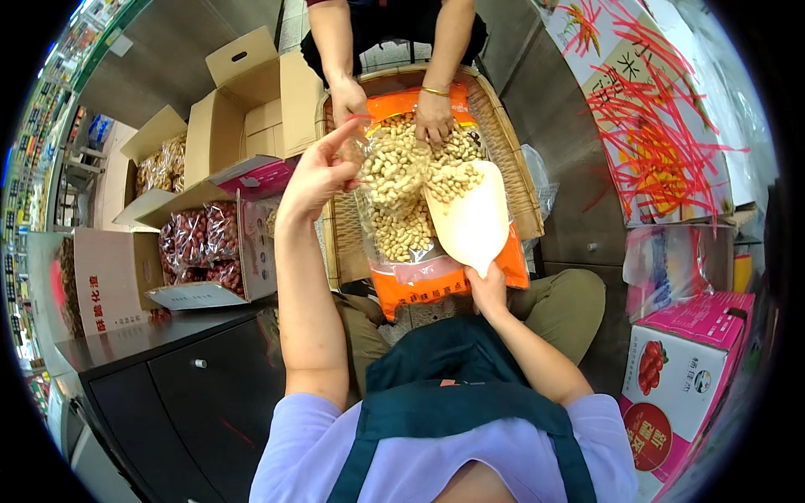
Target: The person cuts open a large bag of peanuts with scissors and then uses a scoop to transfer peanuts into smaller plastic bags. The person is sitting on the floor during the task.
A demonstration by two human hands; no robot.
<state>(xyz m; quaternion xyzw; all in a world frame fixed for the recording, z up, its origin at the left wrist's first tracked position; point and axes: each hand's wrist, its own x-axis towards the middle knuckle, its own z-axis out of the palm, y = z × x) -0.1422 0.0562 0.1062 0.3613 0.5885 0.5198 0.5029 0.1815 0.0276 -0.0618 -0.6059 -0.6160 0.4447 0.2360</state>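
Note:
My left hand [324, 163] is at the left side of a clear plastic bag of unshelled peanuts [393, 170], its thumb and fingers closed on the bag's edge, with red strips by the fingers. My right hand [489, 289] grips the handle of a cream plastic scoop [475, 220], which carries peanuts at its front edge, close to the bag. Beneath both lies a large orange and clear sack [421, 283] of peanuts, opened on top, in a woven wicker tray [525, 188]. Across from me, another person's hand [434, 116] reaches into the peanuts; their other hand [349, 100] is near the bag.
Left of the tray stand an open cardboard box [236, 119], a box of bagged red dates [201, 242] and a dark cabinet [214, 377]. On the right, red strips [654, 132] lie over a printed box, above a pink and white carton [679, 371].

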